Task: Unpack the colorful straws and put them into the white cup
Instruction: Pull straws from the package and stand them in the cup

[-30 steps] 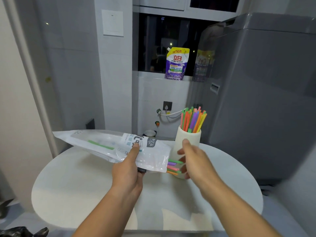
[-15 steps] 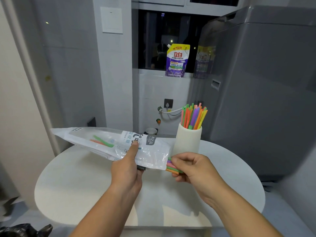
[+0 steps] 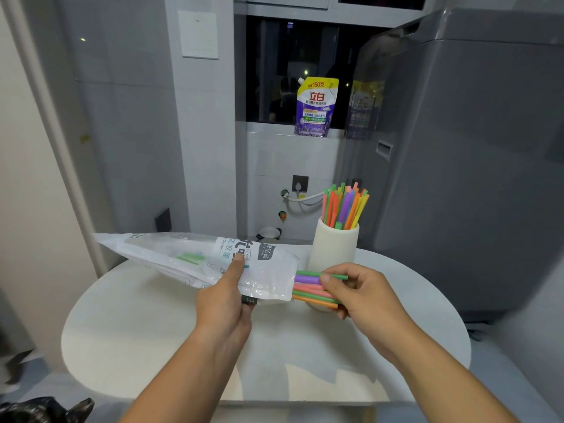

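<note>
— Where are the hands?
— The left hand [image 3: 225, 303] grips the plastic bag [image 3: 195, 257], thumb on top. The right hand [image 3: 363, 297] pinches the loose straws [image 3: 308, 288] poking from its end (green, purple, pink, orange).
— And the white cup [image 3: 334, 248]?
— Just behind, on the round table [image 3: 152, 331], holding more straws [image 3: 345, 206].

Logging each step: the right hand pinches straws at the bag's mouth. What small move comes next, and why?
Probably pull the right hand rightward, sliding the straws clear of the bag, which the left hand grips. Their far ends are inside it, and the white cup stands just behind.
</note>
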